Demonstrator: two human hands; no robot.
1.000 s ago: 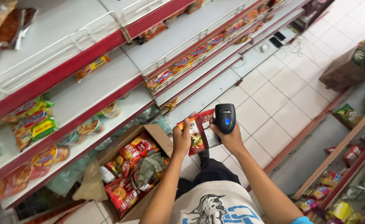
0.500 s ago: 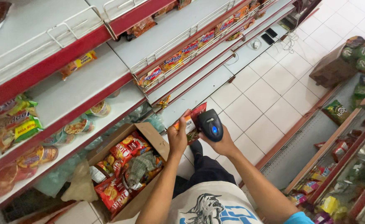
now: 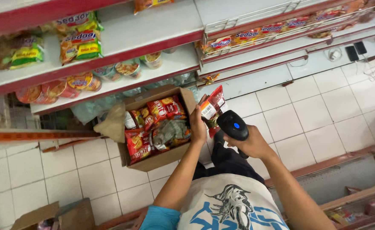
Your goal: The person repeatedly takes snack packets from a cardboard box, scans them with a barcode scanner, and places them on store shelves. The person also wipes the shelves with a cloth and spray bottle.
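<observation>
Holding tight, our left hand (image 3: 198,127) squeezes a red snack packet (image 3: 209,107), and our right hand (image 3: 251,145) is wrapped around a black scanner (image 3: 233,126) with a blue dot. We keep the scanner just beside the packet, pointing at it. Left of our left hand sits an open cardboard box (image 3: 153,127) full of red packets, on the white tile floor (image 3: 315,115). Above our hands are shelves (image 3: 153,30) with more snacks.
</observation>
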